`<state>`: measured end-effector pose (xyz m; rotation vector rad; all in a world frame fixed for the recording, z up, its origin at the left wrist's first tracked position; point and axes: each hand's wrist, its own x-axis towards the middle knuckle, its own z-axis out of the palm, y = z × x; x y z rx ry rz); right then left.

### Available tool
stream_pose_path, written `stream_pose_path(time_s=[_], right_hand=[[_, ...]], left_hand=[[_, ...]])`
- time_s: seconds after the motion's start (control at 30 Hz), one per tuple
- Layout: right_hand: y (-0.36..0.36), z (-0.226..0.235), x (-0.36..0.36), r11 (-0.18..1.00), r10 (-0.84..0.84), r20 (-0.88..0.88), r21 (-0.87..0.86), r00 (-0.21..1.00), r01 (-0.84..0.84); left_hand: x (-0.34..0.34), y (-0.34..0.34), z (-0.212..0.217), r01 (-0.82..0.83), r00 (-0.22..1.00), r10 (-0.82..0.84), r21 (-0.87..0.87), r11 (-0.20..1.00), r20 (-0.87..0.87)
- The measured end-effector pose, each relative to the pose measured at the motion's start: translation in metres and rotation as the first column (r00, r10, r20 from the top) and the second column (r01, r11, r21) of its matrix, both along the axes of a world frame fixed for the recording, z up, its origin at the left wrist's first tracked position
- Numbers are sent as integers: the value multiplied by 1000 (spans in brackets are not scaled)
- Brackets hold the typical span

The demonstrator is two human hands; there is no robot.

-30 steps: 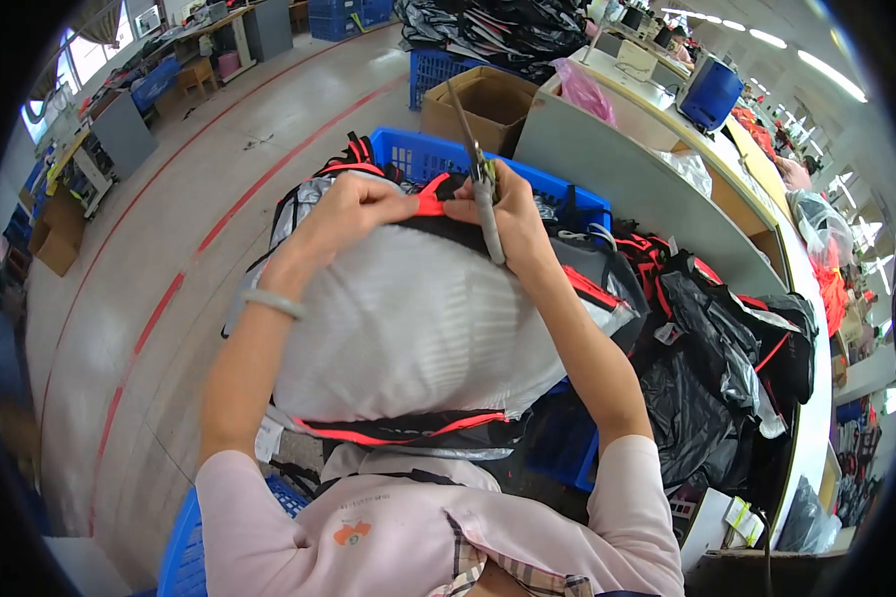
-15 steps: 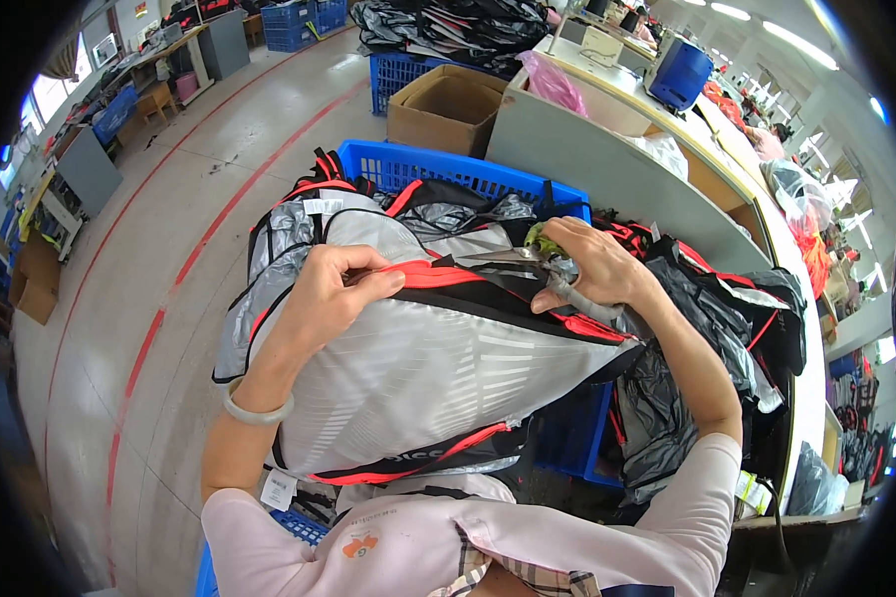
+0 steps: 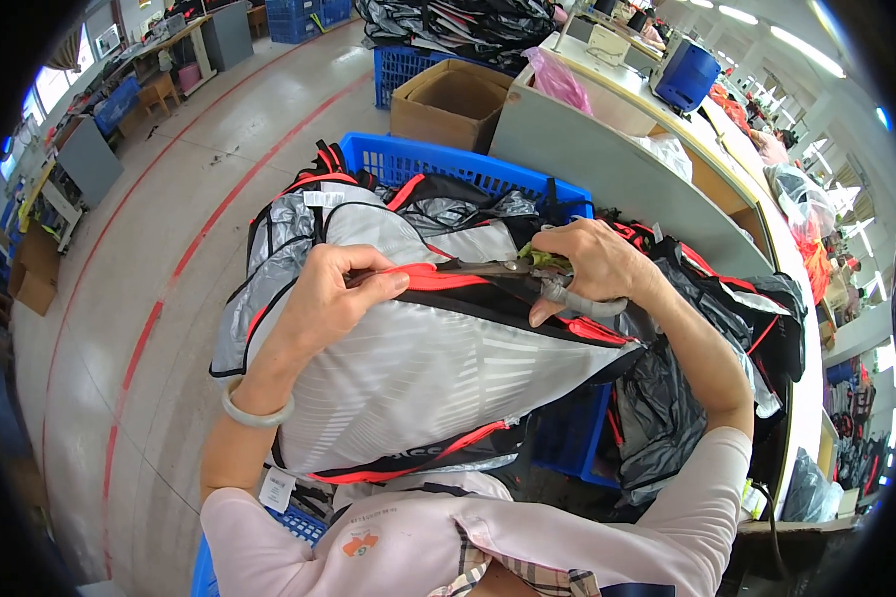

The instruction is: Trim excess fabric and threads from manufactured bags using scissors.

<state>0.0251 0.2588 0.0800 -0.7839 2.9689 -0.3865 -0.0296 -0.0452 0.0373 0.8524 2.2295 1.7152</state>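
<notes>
A grey and black bag (image 3: 398, 378) with red zipper trim lies spread before me. My left hand (image 3: 331, 295) pinches the red zipper edge (image 3: 446, 282) between thumb and fingers. In my right hand (image 3: 597, 261) is a pair of scissors (image 3: 503, 268) with wrapped handles, partly covered by the fingers. The blades point left and lie close along the red edge, near my left fingertips. Whether they touch the fabric I cannot tell.
Behind the bag stands a blue plastic crate (image 3: 438, 164) with more bags. Further back is a cardboard box (image 3: 448, 104). A grey-sided workbench (image 3: 587, 149) runs along the right, with silver and black bags (image 3: 667, 428) heaped beside it. Red lines (image 3: 184, 254) mark the floor at left.
The scissors have turned and their blades have come together, now lying level along the red edge. My right hand has shifted slightly; my left hand keeps its pinch.
</notes>
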Motion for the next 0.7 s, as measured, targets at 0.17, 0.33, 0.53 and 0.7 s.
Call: stream_pose_path(time_s=[0.17, 0.33, 0.53, 0.7], right_hand=[[2, -1, -1, 999, 12, 103, -36, 995, -8], [2, -2, 1, 1000, 24, 32, -15, 999, -23], [0, -8, 4, 1000, -15, 15, 10, 1000, 15], [-9, -12, -2, 990, 100, -261, -75, 960, -123]], left_hand=[[2, 1, 4, 25, 1000, -25, 11, 1000, 4], [2, -2, 5, 31, 998, -28, -61, 998, 52], [0, -1, 5, 40, 995, -36, -42, 998, 91], [1, 3, 4, 33, 993, -36, 26, 999, 116]])
